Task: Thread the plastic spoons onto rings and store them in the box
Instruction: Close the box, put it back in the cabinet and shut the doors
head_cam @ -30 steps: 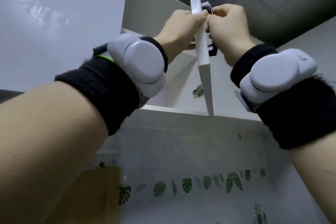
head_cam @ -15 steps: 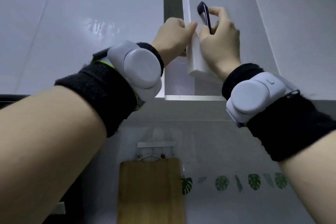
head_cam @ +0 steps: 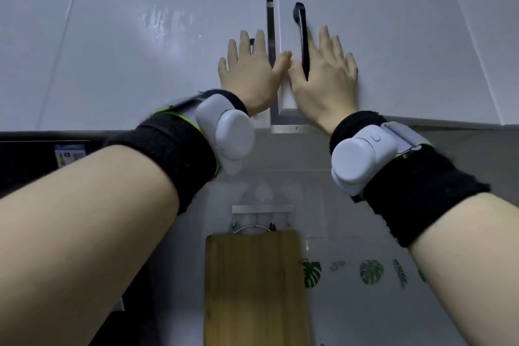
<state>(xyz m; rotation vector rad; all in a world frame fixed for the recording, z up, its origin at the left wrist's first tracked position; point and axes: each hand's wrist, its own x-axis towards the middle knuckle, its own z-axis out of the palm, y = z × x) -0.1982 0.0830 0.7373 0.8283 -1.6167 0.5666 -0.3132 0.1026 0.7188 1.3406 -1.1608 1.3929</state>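
White cabinet door is now closed; a second ago it stood open. Pressing flat on the fronts: left hand and right hand, fingers straight, holding nothing. The spoons, rings and box are out of view, so storing looks done.

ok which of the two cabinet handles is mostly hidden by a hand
The left door's handle: only a dark sliver shows between fingers of the left hand. The right door's handle shows nearly full length beside the right hand.
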